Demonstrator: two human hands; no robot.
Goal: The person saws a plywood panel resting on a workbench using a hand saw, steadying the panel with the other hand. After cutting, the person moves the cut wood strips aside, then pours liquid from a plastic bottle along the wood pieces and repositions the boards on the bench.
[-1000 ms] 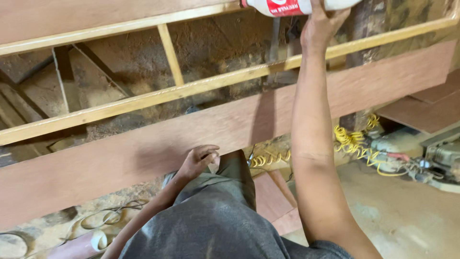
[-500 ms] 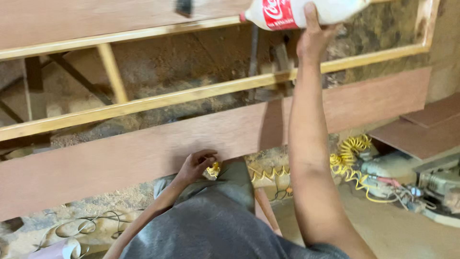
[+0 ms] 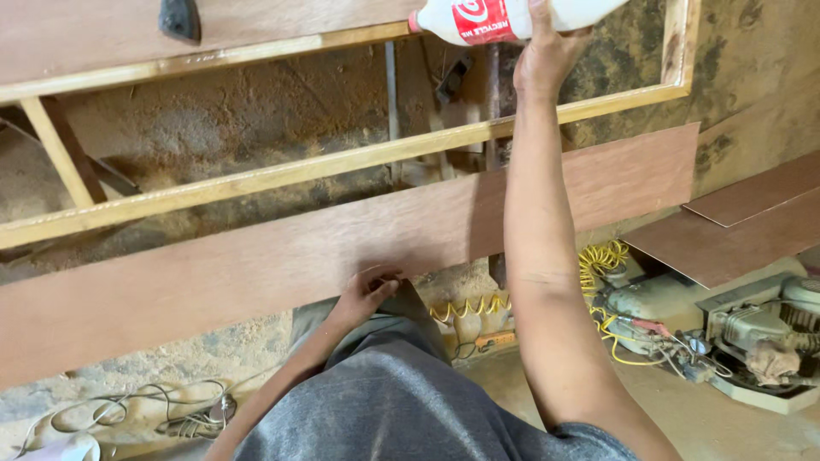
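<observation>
My right hand is stretched far forward and grips a white plastic bottle with a red label. The bottle lies tipped on its side, its neck pointing left over the pale wooden frame. My left hand rests low in the middle, its fingers curled on the near edge of a long brown plywood strip that lies across the frame. Whether that hand holds anything small is hidden. My grey trouser leg fills the bottom of the view.
Sawdust covers the ground under the frame. A coiled yellow hose and a dusty machine sit at the right. More plywood sheets lie at the far right. Loose cables trail at the bottom left. A dark object sits on the far board.
My right hand has carried the bottle leftward along the frame and tipped it lower. The left hand stays on the plywood strip's edge. The view has shifted.
</observation>
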